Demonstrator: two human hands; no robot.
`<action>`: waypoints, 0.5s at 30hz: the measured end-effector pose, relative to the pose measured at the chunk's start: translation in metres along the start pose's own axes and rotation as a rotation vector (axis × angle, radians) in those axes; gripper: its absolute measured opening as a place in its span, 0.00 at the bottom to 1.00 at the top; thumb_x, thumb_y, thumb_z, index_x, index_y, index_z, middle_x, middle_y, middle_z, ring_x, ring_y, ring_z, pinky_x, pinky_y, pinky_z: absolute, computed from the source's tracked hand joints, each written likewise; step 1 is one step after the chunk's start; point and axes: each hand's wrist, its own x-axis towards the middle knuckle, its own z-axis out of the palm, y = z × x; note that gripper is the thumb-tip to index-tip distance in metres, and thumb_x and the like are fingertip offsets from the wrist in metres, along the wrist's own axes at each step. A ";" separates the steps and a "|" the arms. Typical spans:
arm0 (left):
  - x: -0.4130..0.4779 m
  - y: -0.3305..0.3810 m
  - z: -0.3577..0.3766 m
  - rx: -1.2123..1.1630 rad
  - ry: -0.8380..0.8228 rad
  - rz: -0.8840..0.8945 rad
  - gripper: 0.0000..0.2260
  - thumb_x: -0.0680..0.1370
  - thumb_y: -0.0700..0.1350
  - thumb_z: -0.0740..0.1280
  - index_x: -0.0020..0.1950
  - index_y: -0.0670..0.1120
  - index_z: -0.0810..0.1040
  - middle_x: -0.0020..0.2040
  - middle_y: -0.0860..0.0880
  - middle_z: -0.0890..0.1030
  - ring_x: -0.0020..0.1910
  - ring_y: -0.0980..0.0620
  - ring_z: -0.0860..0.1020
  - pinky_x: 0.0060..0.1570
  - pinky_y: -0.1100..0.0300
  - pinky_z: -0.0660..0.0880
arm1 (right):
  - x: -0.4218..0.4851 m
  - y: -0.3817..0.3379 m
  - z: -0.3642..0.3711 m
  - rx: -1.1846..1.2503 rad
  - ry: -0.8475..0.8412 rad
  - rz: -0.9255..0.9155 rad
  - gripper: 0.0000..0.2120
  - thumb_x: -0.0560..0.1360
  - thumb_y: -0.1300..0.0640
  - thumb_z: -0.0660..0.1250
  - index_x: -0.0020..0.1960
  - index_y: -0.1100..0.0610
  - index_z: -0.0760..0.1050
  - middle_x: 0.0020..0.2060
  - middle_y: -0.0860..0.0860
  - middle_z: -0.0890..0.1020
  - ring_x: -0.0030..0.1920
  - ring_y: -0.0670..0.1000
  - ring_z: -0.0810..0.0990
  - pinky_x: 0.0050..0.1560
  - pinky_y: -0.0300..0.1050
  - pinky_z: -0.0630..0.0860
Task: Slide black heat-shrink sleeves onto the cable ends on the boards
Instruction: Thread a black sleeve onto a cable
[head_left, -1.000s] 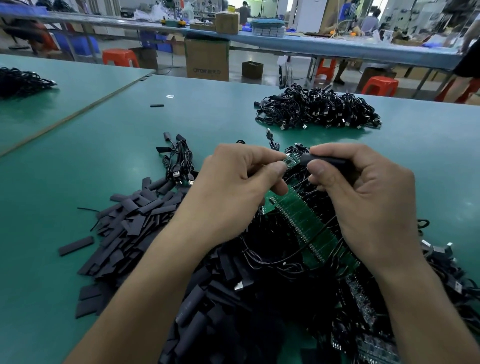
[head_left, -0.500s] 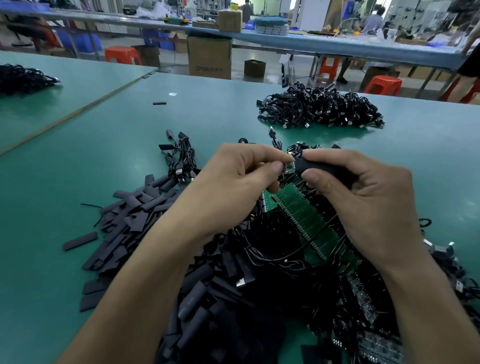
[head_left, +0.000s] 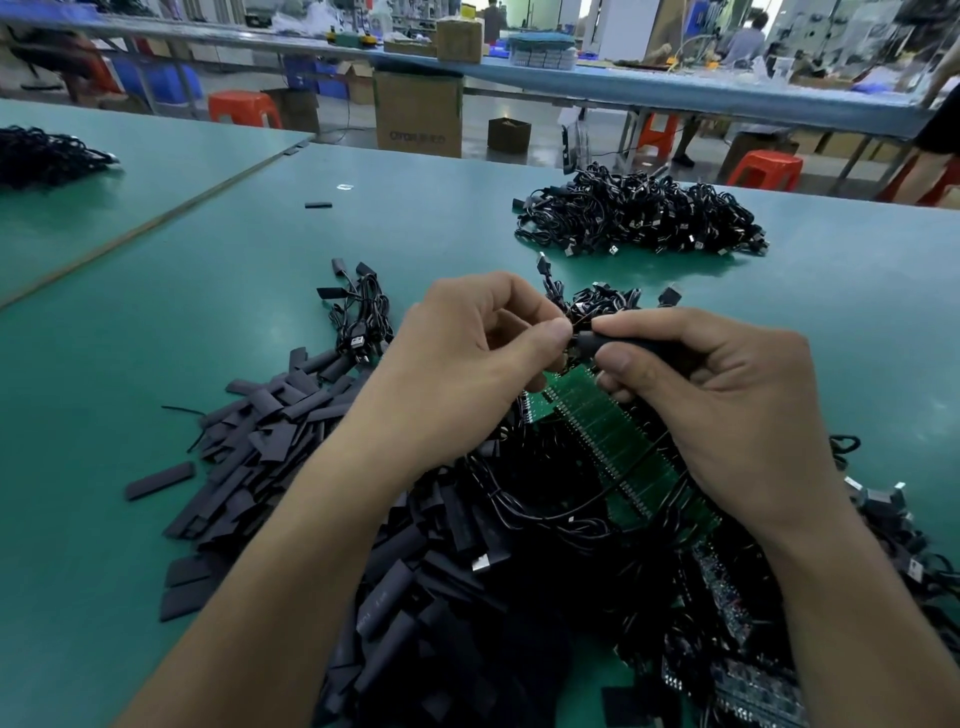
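Sleeves (head_left: 270, 441) are heaped on the worktop (head_left: 208, 312), too many to be counted. One sleeve (head_left: 618, 343) is pinched in the fingers of the right hand (head_left: 727, 410) above the one green board (head_left: 613, 447); a cable end (head_left: 574, 328), mostly hidden, is pinched at its mouth by the left hand (head_left: 467, 374).

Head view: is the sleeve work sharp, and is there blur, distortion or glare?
Head view: the left hand pinching the cable end and the right hand holding the sleeve are sharp; light is even, with soft shadows on the green table and no glare; the wide lens bows the far bench, which is blurred; the sleeve pile at the bottom sinks into black.
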 end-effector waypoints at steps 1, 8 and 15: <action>0.000 0.000 0.000 0.018 0.029 0.002 0.03 0.79 0.46 0.71 0.46 0.49 0.82 0.38 0.52 0.86 0.36 0.56 0.84 0.46 0.55 0.82 | 0.000 0.000 0.001 -0.002 0.009 0.002 0.08 0.73 0.57 0.73 0.51 0.48 0.83 0.40 0.45 0.86 0.39 0.46 0.85 0.42 0.35 0.80; 0.000 0.001 -0.004 -0.035 0.049 -0.099 0.08 0.76 0.47 0.74 0.40 0.45 0.84 0.34 0.50 0.85 0.30 0.58 0.81 0.31 0.70 0.74 | 0.000 0.000 0.002 0.009 0.076 0.000 0.07 0.74 0.59 0.73 0.52 0.51 0.83 0.42 0.48 0.87 0.39 0.49 0.86 0.42 0.38 0.81; 0.001 0.002 -0.007 -0.172 0.003 -0.174 0.08 0.75 0.46 0.74 0.37 0.46 0.85 0.36 0.47 0.86 0.29 0.57 0.79 0.29 0.70 0.72 | 0.000 -0.001 0.004 0.048 0.081 -0.032 0.08 0.75 0.61 0.73 0.52 0.50 0.82 0.42 0.47 0.87 0.39 0.48 0.86 0.42 0.36 0.81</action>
